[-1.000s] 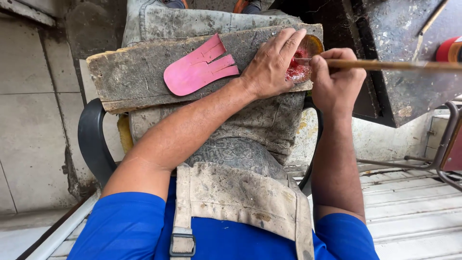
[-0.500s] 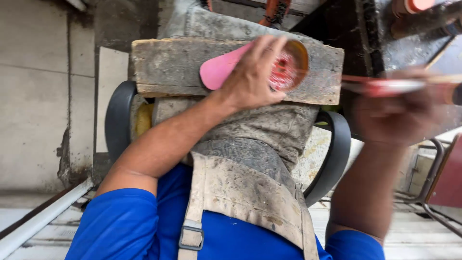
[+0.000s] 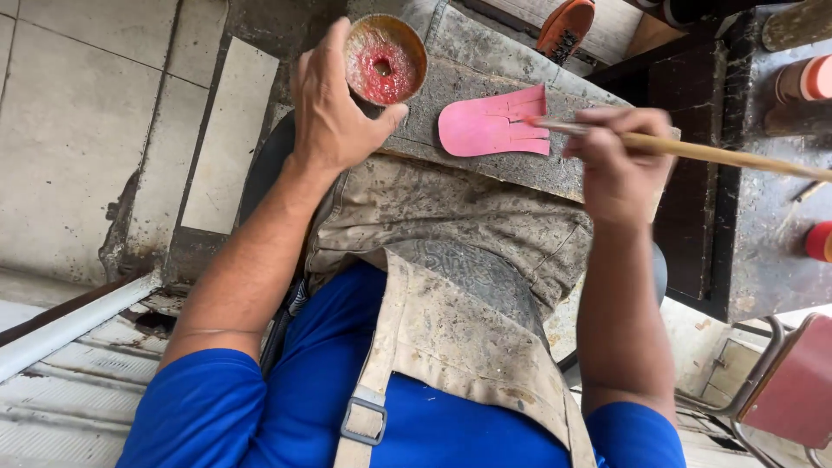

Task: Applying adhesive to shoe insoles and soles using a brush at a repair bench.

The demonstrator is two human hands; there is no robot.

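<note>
Fingers of the left hand (image 3: 334, 108) curled around a small round bowl (image 3: 386, 59) smeared with red paste, thumb against its near rim — the bowl sat at the left end of a worn wooden board (image 3: 485, 121) laid across the person's lap. Pinched together, the right hand's (image 3: 617, 165) fingers gripped a long wooden brush stick (image 3: 719, 153), its tip touching the right edge of a flat pink shoe-sole piece (image 3: 492, 126) lying near the middle of the board. A stained canvas apron (image 3: 451, 260) hung below the board's near edge — over a blue shirt (image 3: 260, 407). Beyond the far edge, an orange shoe (image 3: 565, 26) rested.
</note>
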